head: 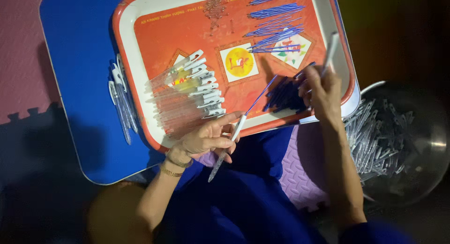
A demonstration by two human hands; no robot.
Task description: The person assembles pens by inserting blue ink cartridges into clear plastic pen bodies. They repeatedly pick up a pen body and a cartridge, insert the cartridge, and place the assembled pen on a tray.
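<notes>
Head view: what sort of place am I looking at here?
Probably a home floor set up for hand assembly of pens, not a factory. Foam puzzle mats cover the floor, a decorated red tray holds clear pen barrels and blue refills, and a metal bowl holds more parts.

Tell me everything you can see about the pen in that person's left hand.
The pen is a slim clear plastic barrel with a white cap end, held by the left hand over the person's lap at the near edge of the red tray. It lies tilted, its pointed tip down toward the lap. A thin blue refill sticks out of its upper end, slanting up over the tray. Only the fingers touch it.
</notes>
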